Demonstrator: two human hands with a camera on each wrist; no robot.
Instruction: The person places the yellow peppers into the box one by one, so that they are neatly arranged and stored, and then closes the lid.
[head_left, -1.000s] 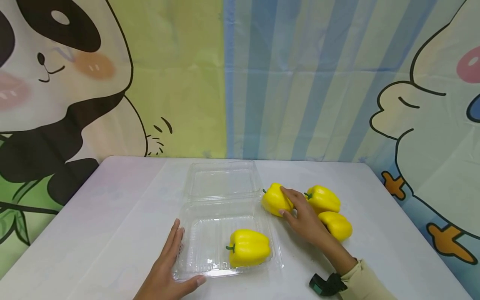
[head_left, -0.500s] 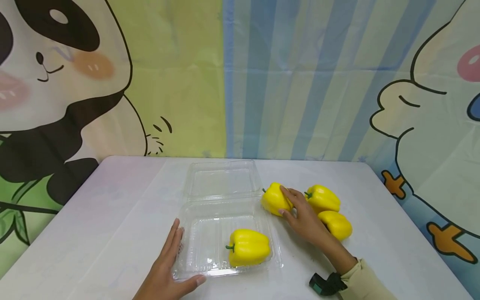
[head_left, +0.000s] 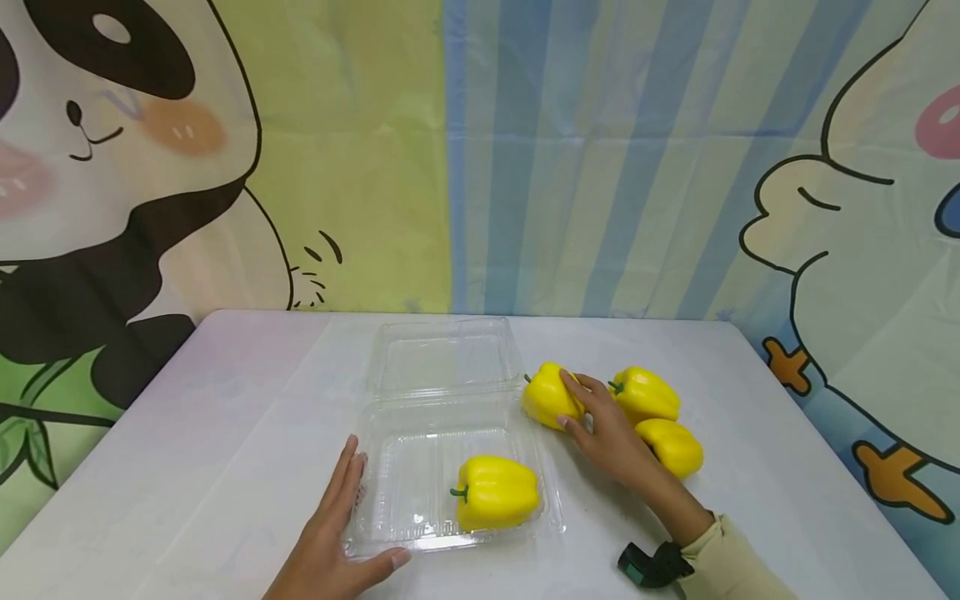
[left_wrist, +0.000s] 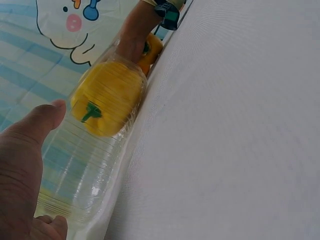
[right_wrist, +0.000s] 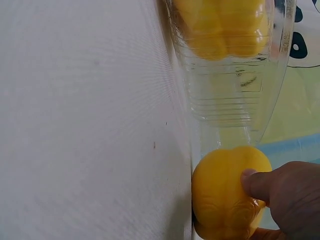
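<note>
A clear plastic clamshell box (head_left: 416, 450) lies open on the table. In its right front part a yellow bell pepper (head_left: 497, 493) rests on its side, green stem pointing left. My left hand (head_left: 330, 525) is at the box's left side, fingers straight along the wall, thumb by the front edge. At the box's back right corner stands another yellow bell pepper (head_left: 547, 396), pinched between thumb and fingers of my right hand (head_left: 607, 437). The right wrist view shows the thumb (right_wrist: 257, 185) on this pepper's side; the other fingers are mostly hidden.
Two more yellow bell peppers, a rear one (head_left: 645, 395) and a front one (head_left: 672, 447), lie right of my right hand. The box's lid (head_left: 450, 358) is folded back flat toward the table's far edge. A cartoon-printed curtain (head_left: 585, 167) hangs behind the white table (head_left: 187, 467).
</note>
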